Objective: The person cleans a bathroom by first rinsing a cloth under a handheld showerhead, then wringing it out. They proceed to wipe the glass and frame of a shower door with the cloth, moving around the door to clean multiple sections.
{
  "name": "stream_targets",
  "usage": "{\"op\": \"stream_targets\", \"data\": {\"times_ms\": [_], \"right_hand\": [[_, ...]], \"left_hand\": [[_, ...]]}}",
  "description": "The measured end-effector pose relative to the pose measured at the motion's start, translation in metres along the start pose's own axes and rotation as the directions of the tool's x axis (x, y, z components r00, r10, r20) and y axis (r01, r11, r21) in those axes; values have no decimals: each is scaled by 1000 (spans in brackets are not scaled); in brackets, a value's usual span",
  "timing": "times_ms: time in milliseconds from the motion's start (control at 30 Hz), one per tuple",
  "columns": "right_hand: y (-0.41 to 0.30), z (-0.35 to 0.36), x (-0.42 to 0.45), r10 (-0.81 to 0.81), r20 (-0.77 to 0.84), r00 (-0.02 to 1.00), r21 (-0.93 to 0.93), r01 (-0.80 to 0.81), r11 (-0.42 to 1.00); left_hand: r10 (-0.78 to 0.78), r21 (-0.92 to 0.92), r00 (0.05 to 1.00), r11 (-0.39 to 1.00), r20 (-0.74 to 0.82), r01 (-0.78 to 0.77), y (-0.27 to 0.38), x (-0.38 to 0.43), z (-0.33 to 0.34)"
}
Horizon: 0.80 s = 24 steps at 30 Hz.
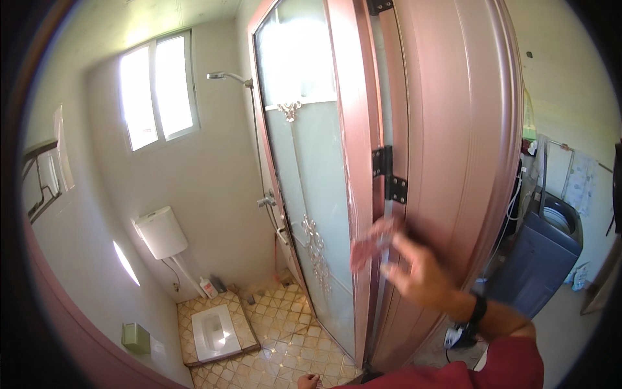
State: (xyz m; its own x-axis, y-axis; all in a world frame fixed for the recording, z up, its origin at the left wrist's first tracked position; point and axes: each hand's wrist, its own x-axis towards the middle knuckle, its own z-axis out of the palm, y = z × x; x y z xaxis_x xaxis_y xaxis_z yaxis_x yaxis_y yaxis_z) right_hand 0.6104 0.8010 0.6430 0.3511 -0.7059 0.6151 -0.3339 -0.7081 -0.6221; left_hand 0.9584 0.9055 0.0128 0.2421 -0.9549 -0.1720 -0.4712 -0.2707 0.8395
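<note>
Beside the hinge edge of a pink-framed frosted-glass door (pixel 316 165), my right hand (pixel 420 274) grips a blurred, thin pink piece (pixel 371 243); whether it is cloth or film I cannot tell. It overlaps the door frame just below a black metal hinge (pixel 388 172). The index finger and thumb are slightly apart, and a black band circles the wrist. My left hand (pixel 309 380) shows only partly at the bottom edge, its fingers curled; what it may hold is hidden. The door stands ajar into a tiled bathroom.
A squat toilet (pixel 215 330) sits on a raised tiled step, with a white cistern (pixel 161 233) above and bottles (pixel 208 287) beside it. A shower head (pixel 218 76) hangs left of the door. A washing machine (pixel 539 257) stands beyond the pink door casing (pixel 447 121).
</note>
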Motion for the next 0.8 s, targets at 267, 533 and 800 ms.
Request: {"op": "stream_targets", "data": {"times_ms": [267,533,800], "right_hand": [[-109,-59,125,-80,45,996,-232,89,969],[-196,-88,241,-268,-162,950,-652,101,751],[-247,-150,322,-423,-9,906,-451,374,810]], "left_hand": [[-374,-375,921,843,109,387,-24,-102,29],[-493,-507,861,715,124,482,-50,-146,40],[-531,-495,845,719,60,487,-70,-180,25]]}}
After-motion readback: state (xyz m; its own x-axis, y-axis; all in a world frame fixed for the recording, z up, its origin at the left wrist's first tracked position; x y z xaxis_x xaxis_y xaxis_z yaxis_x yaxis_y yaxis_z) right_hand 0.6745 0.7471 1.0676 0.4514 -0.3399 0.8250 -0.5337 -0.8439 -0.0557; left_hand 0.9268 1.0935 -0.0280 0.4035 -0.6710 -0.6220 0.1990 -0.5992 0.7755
